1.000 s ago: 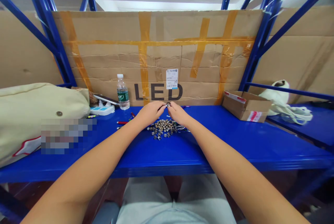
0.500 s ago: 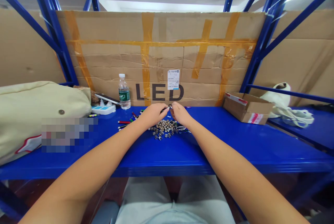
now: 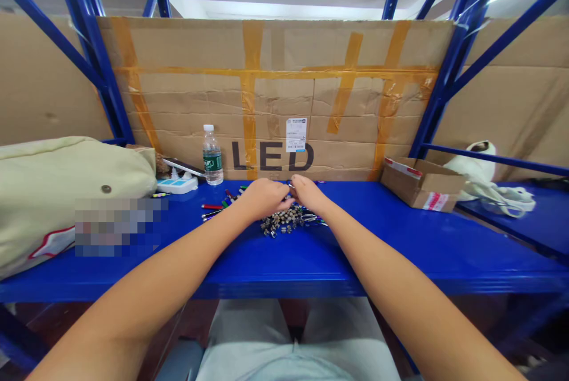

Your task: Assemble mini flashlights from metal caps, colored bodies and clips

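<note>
My left hand and my right hand meet above a pile of small shiny metal pieces on the blue table. Between the pinched fingertips of my right hand is a small dark, shiny piece, too small to name. The fingers of my left hand are curled against it from the other side, thumb lower; what they hold is hidden. Pens, among them a red one, lie left of the pile, partly behind my left hand. More slim metal pieces lie beneath my right wrist.
A water bottle and a white power strip stand at the back left. A cream bag covers the table's left end. At the right is a small open cardboard box, with a white bag beside it. Taped cardboard walls the back.
My left hand has turned slightly and its thumb has dropped lower, covering more of the pile. My right hand has stayed nearly in place, still pinching.
</note>
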A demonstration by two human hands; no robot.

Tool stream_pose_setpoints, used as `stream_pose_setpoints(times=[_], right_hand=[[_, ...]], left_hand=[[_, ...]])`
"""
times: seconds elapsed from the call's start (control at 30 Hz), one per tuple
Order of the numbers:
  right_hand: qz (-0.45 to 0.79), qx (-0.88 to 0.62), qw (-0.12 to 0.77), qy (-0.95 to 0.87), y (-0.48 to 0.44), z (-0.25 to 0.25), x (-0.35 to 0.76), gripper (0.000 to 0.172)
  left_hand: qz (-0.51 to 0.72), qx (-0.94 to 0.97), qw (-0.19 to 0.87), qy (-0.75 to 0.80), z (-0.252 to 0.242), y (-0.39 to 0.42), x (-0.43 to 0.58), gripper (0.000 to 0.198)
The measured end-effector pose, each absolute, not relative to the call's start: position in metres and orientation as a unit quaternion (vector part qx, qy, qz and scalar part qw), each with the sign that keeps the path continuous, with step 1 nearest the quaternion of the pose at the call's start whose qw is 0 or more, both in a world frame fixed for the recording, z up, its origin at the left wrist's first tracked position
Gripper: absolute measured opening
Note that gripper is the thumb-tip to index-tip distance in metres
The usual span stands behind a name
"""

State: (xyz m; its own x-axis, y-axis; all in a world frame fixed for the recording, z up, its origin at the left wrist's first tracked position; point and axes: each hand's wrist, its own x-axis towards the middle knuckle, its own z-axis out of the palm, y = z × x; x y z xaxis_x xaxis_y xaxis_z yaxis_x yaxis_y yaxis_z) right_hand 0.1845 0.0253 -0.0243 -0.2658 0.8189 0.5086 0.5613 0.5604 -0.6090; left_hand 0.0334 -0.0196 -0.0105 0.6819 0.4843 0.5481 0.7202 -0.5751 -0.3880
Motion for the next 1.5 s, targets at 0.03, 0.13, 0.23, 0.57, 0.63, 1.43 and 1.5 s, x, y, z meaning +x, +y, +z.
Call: stream_pose_setpoints(times=[0.03, 0.13, 0.23, 0.57, 0.63, 1.43, 1.5], right_hand=[[0.15, -0.454, 0.413, -0.775, 0.026, -0.022, 0.186, 0.024], [0.123, -0.499, 0.401, -0.759, 0.028, -0.012, 0.196, 0.028], [0.093, -0.549, 0.361, -0.748, 0.033, -0.004, 0.214, 0.027], [0.063, -0.673, 0.175, -0.716, 0.052, -0.016, 0.245, 0.039], [0.053, -0.679, 0.18, -0.71, 0.05, -0.015, 0.245, 0.04], [0.305, -0.45, 0.378, -0.749, 0.024, -0.028, 0.182, 0.044], [0.227, -0.449, 0.395, -0.769, 0.024, -0.027, 0.183, 0.043]], left_hand=[[-0.189, -0.874, 0.301, -0.331, -0.013, -0.021, 0.037, 0.031], [-0.197, -0.885, 0.269, -0.326, -0.018, -0.026, 0.047, 0.029], [-0.242, -0.876, 0.217, -0.355, -0.015, -0.026, 0.045, 0.027], [-0.258, -0.874, 0.123, -0.393, -0.013, -0.008, 0.024, 0.024], [-0.253, -0.876, 0.117, -0.393, -0.014, -0.006, 0.024, 0.024], [-0.27, -0.865, 0.11, -0.409, -0.011, -0.008, 0.03, 0.029], [-0.303, -0.847, -0.009, -0.437, -0.012, -0.008, 0.032, 0.037]])
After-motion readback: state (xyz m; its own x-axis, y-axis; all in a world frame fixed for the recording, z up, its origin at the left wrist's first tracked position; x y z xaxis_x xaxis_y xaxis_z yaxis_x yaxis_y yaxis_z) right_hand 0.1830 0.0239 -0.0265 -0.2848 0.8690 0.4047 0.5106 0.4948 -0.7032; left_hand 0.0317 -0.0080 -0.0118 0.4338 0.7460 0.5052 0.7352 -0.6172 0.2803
